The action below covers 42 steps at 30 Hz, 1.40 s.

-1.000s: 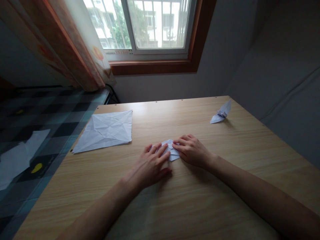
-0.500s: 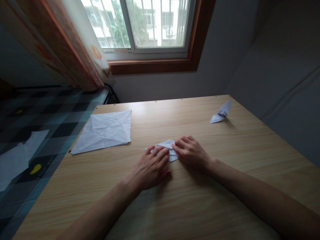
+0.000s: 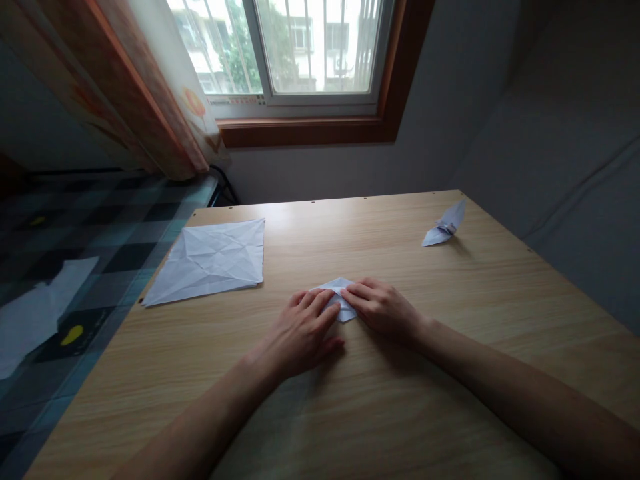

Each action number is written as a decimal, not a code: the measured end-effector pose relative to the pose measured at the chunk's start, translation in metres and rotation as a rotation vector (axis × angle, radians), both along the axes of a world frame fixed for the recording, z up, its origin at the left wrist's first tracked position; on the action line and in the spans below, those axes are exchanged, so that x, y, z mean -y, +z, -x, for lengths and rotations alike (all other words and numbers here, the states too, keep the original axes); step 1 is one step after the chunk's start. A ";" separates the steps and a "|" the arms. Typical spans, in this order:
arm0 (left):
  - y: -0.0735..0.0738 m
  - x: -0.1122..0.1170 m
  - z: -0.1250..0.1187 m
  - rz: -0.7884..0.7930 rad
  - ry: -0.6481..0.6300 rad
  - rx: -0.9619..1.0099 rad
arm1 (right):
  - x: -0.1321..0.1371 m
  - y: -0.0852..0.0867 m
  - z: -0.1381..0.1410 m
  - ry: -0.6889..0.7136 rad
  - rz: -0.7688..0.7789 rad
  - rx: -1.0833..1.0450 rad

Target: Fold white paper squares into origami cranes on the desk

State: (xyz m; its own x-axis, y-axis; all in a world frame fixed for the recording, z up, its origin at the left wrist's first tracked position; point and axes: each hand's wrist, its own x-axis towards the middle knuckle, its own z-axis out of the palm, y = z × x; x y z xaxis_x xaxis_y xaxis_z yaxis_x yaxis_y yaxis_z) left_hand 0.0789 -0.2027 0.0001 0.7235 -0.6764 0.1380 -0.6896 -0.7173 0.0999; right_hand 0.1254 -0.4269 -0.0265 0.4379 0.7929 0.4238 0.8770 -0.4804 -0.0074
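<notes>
A small folded piece of white paper [image 3: 339,289] lies flat on the wooden table [image 3: 350,400], near its middle. My left hand [image 3: 300,330] rests palm down on its left part, fingers stretched over it. My right hand [image 3: 383,305] lies on its right part, with the fingertips pressing the paper flat. Both hands cover most of the piece; only its far tip and a near corner show.
A creased, unfolded white square sheet [image 3: 210,260] lies at the table's left. A finished paper crane [image 3: 445,227] stands at the far right corner. Left of the table lies a checked cloth [image 3: 75,267] with a white sheet [image 3: 35,313] on it. Window and curtain are behind.
My fingers have shifted slightly over the folded paper, drawing closer together; the right fingertips moved a little left. The paper stays in place.
</notes>
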 end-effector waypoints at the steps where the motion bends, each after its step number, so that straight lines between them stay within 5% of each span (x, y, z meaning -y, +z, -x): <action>1: 0.000 0.000 0.000 -0.004 0.005 -0.001 | 0.000 0.001 0.000 -0.001 0.006 -0.008; 17: -0.002 0.000 0.003 -0.140 0.012 0.068 | -0.001 0.006 0.000 -0.002 0.046 -0.036; 30: 0.000 -0.001 -0.002 -0.087 0.017 -0.024 | -0.002 0.014 0.017 -0.178 0.136 -0.060; 35: -0.003 -0.004 -0.006 -0.053 0.012 -0.019 | 0.002 0.016 0.013 -0.250 0.042 -0.131; 42: -0.004 -0.005 -0.007 -0.071 -0.001 0.015 | -0.002 0.005 -0.008 -0.437 -0.301 -0.381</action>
